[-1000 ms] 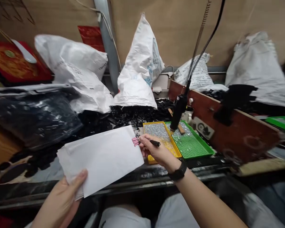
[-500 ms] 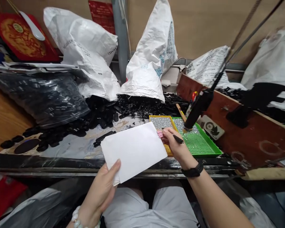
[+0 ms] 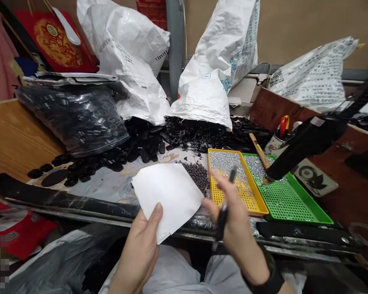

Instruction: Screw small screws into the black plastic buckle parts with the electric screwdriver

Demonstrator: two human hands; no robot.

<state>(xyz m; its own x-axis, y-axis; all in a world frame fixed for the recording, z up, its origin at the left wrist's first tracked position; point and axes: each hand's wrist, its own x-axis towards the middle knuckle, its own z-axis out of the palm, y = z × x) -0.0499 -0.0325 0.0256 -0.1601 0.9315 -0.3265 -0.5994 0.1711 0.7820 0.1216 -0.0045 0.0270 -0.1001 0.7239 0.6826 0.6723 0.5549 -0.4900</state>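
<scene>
White paper sheets (image 3: 171, 194) are pinched in my left hand (image 3: 144, 241), its thumb on top near the lower edge. The sheets bend slightly, and their right corner reaches the thumb of my right hand (image 3: 233, 224). A black pen (image 3: 222, 220) is held in my right hand, blurred by motion, with the fingers partly spread. Behind that hand are a yellow tray (image 3: 260, 200) and a green tray (image 3: 322, 212), both with small silvery pieces. Small dark pieces (image 3: 196, 175) lie beside the paper.
Black parts (image 3: 141, 141) spread along the table's back under white sacks (image 3: 202, 98). A plastic bag of black parts (image 3: 76, 122) sits at left. A black powered driver (image 3: 306, 147) hangs over the green tray, near a brown board (image 3: 276, 104).
The view has shifted, so the trays appear larger. The paper is now bent and closer to my left hand. The pink clip once at my right fingers is no longer visible; that hand has opened somewhat.
</scene>
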